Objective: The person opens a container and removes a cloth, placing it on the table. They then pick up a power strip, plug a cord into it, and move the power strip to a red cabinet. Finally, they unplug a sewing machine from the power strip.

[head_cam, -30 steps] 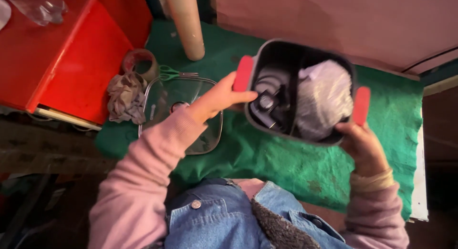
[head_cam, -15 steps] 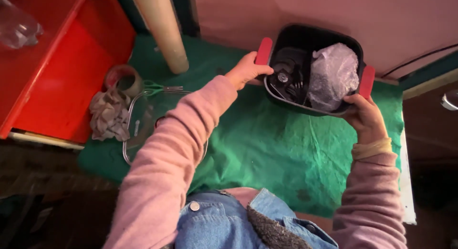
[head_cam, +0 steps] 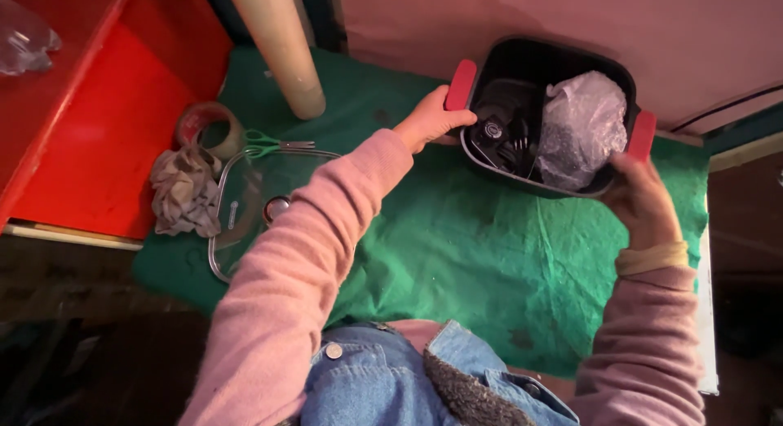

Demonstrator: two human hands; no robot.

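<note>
A black square pot (head_cam: 545,57) with red handles is held over the far right of a green cloth (head_cam: 457,255). My left hand (head_cam: 431,120) grips its left red handle (head_cam: 460,85). My right hand (head_cam: 640,199) holds the pot under its right red handle (head_cam: 642,135). Inside the pot lie a crumpled clear plastic bag (head_cam: 581,128) and a black part with a cord (head_cam: 502,136). Both my arms are in pink sleeves.
A glass lid (head_cam: 249,206) with a knob lies on the cloth at the left, next to green scissors (head_cam: 265,144), a tape roll (head_cam: 208,124) and a crumpled rag (head_cam: 183,193). A red box (head_cam: 106,116) stands at the left. A beige tube (head_cam: 277,42) leans at the back.
Both hands have carried the pot away from me, toward the far right edge of the cloth near the wall. The lid and other items have stayed in place.
</note>
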